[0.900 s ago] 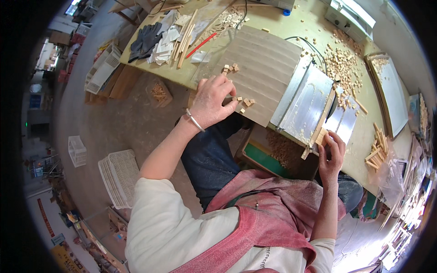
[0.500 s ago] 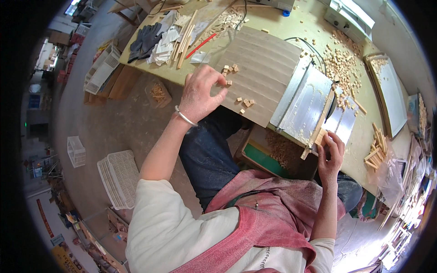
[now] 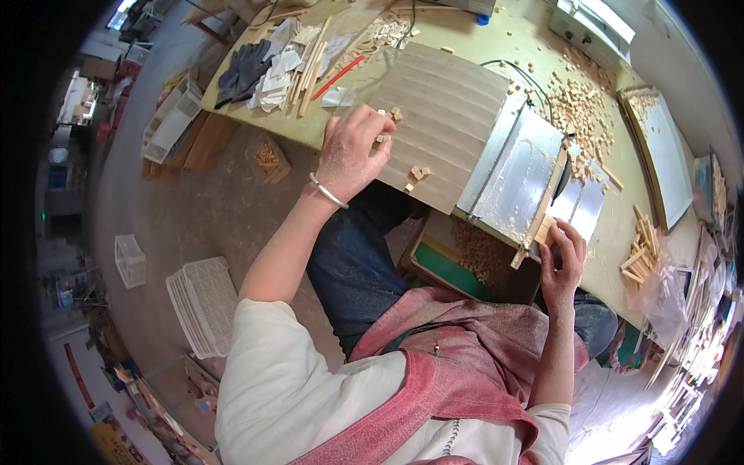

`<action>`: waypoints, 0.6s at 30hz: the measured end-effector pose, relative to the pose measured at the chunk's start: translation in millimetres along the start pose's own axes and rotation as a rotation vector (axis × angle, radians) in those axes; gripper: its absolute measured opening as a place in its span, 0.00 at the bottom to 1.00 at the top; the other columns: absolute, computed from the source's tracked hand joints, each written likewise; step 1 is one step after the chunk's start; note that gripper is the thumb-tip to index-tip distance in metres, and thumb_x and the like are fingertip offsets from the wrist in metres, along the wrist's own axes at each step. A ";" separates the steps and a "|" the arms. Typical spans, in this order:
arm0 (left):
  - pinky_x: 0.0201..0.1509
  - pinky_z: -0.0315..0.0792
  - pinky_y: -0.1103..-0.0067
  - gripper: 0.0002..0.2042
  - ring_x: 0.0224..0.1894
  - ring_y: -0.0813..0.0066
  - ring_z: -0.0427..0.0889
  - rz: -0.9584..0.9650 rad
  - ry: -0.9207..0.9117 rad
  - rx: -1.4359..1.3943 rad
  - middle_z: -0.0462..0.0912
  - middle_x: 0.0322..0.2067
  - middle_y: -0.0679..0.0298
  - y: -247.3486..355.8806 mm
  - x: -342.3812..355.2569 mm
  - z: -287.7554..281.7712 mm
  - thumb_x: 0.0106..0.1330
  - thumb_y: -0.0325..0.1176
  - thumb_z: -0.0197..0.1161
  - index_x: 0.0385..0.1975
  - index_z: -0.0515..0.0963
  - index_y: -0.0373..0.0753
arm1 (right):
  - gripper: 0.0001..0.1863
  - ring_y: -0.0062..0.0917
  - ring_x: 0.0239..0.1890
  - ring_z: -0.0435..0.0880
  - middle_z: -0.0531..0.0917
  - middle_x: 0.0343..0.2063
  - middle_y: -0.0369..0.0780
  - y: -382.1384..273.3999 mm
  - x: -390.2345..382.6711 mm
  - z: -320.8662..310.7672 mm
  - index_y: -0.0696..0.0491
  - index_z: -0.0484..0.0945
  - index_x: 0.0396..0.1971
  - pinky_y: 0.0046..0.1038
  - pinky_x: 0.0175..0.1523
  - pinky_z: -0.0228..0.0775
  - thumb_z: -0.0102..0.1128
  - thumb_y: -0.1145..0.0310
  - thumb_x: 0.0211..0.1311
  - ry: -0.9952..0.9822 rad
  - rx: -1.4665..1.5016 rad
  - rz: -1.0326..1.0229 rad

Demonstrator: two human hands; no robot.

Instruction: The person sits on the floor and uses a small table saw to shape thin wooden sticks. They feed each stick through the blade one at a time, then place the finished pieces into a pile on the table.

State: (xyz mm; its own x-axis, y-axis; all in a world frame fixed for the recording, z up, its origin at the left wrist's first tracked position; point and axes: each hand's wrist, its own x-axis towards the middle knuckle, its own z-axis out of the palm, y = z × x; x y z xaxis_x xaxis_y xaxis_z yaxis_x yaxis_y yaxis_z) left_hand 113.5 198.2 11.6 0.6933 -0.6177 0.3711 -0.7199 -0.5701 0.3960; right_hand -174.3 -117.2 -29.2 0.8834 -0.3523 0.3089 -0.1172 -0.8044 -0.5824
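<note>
My left hand (image 3: 355, 151), a bangle at its wrist, reaches over the near left edge of a brown board (image 3: 446, 116). Its thumb and fingers close round a small wooden cube (image 3: 383, 139). Beside the fingertips lie more cubes (image 3: 396, 114), and a few others (image 3: 419, 173) sit nearer the board's front edge. On the metal table of a small saw (image 3: 518, 178), my right hand (image 3: 566, 252) grips a small wooden block (image 3: 545, 229) against a wooden strip (image 3: 549, 195). The dark round saw blade (image 3: 563, 180) stands just beyond.
Many loose cubes (image 3: 581, 108) cover the bench behind the saw. Dark gloves (image 3: 243, 71), sticks (image 3: 311, 66) and a red stick (image 3: 338, 77) lie far left. More sticks (image 3: 642, 252) are at right. Below is an open drawer (image 3: 446, 267) with cubes; white crates (image 3: 203, 306) stand on the floor.
My left hand has moved slightly right, and its thumb and fingers have drawn closer together round a cube. My right hand stays at the block on the saw table.
</note>
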 end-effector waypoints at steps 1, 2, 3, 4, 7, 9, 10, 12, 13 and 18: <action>0.54 0.67 0.68 0.07 0.47 0.63 0.81 -0.031 -0.113 -0.071 0.80 0.39 0.65 -1.1 -3.3 -1.4 0.61 0.31 0.69 0.38 0.82 0.43 | 0.22 0.43 0.62 0.79 0.81 0.59 0.47 -0.8 0.2 0.2 0.58 0.82 0.56 0.40 0.68 0.69 0.69 0.83 0.60 0.001 0.002 0.000; 0.55 0.66 0.68 0.07 0.47 0.63 0.81 0.009 -0.155 -0.097 0.80 0.39 0.65 1.5 -5.4 -1.5 0.61 0.32 0.69 0.38 0.81 0.43 | 0.22 0.43 0.62 0.79 0.81 0.59 0.47 -1.2 0.1 0.3 0.58 0.82 0.56 0.40 0.68 0.69 0.69 0.83 0.60 0.001 0.004 0.001; 0.56 0.66 0.67 0.08 0.48 0.63 0.81 0.050 -0.196 -0.124 0.79 0.39 0.66 5.7 -7.0 -1.7 0.60 0.32 0.70 0.38 0.81 0.43 | 0.22 0.43 0.62 0.79 0.81 0.59 0.47 -1.1 -0.2 0.3 0.58 0.82 0.56 0.40 0.68 0.69 0.69 0.83 0.60 0.002 -0.003 0.000; 0.56 0.66 0.67 0.08 0.48 0.64 0.81 0.091 -0.236 -0.151 0.79 0.39 0.66 9.3 -7.8 -0.9 0.60 0.32 0.70 0.38 0.81 0.43 | 0.22 0.43 0.62 0.79 0.81 0.59 0.47 -0.9 -0.2 0.0 0.58 0.82 0.56 0.39 0.68 0.69 0.69 0.84 0.60 0.003 -0.010 -0.002; 0.57 0.66 0.67 0.08 0.48 0.64 0.80 0.102 -0.250 -0.154 0.79 0.39 0.66 12.9 -7.4 4.8 0.59 0.32 0.70 0.37 0.81 0.44 | 0.22 0.43 0.61 0.79 0.81 0.59 0.47 -0.8 0.3 0.4 0.57 0.82 0.55 0.39 0.67 0.69 0.69 0.83 0.60 0.002 -0.004 -0.002; 0.56 0.66 0.67 0.08 0.48 0.64 0.80 0.108 -0.271 -0.154 0.79 0.39 0.66 13.8 -5.8 6.2 0.58 0.32 0.70 0.37 0.81 0.44 | 0.22 0.43 0.61 0.79 0.81 0.59 0.47 -0.3 0.3 -0.5 0.57 0.82 0.55 0.39 0.67 0.69 0.69 0.83 0.60 -0.002 -0.002 -0.002; 0.56 0.66 0.67 0.08 0.48 0.64 0.80 0.110 -0.289 -0.155 0.79 0.39 0.65 13.3 -4.7 6.3 0.58 0.32 0.70 0.37 0.81 0.44 | 0.22 0.43 0.61 0.79 0.81 0.59 0.47 0.1 0.2 -0.1 0.57 0.82 0.55 0.39 0.67 0.69 0.69 0.83 0.60 -0.005 -0.006 -0.001; 0.56 0.66 0.67 0.08 0.47 0.63 0.80 0.126 -0.300 -0.145 0.79 0.39 0.65 11.4 -1.9 7.5 0.58 0.32 0.70 0.37 0.81 0.44 | 0.22 0.43 0.61 0.79 0.81 0.59 0.47 -0.1 0.7 -0.4 0.57 0.82 0.55 0.40 0.67 0.70 0.69 0.82 0.60 -0.004 -0.010 -0.005; 0.56 0.66 0.67 0.08 0.46 0.63 0.80 0.141 -0.293 -0.135 0.78 0.39 0.65 9.0 -0.9 9.4 0.58 0.32 0.70 0.36 0.81 0.44 | 0.22 0.43 0.61 0.79 0.81 0.59 0.47 -0.6 0.5 -0.2 0.57 0.82 0.55 0.40 0.67 0.70 0.69 0.82 0.60 0.000 -0.011 -0.009; 0.55 0.67 0.66 0.06 0.46 0.63 0.80 0.095 -0.171 -0.123 0.77 0.38 0.65 6.9 13.3 14.3 0.58 0.33 0.69 0.34 0.81 0.44 | 0.22 0.44 0.61 0.79 0.81 0.59 0.47 -2.1 0.8 0.3 0.57 0.82 0.55 0.40 0.67 0.69 0.69 0.82 0.60 0.001 -0.009 -0.013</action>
State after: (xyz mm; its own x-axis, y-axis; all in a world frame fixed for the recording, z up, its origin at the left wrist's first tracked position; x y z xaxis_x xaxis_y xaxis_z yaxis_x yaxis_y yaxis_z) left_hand 117.3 178.4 7.3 0.5996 -0.7541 0.2679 -0.7647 -0.4411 0.4696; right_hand -173.3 -115.7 -27.9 0.8845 -0.3425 0.3167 -0.1101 -0.8130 -0.5718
